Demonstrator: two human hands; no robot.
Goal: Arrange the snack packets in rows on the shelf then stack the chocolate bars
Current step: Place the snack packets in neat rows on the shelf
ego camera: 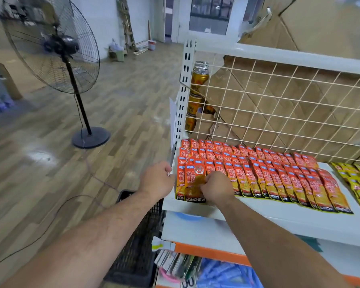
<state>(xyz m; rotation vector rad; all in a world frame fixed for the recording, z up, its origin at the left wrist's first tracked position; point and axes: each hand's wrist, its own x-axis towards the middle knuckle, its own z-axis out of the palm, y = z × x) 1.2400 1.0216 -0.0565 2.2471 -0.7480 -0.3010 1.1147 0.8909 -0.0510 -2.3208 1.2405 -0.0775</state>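
Mid-frame, the right hand (215, 188) curls its fingers round a red-and-orange snack packet (192, 183) at the front left corner of the white shelf (279, 210). The other packets (279, 175) lie there in overlapping rows, running right toward yellow packets (357, 179). The left hand (157, 179) is at the shelf's left edge with fingers curled, on what I cannot tell. Gold cans (199, 80) stand behind the wire grid (289, 104), and at upper left a big fan (56, 44) stands on the wood-plank floor (123, 96).
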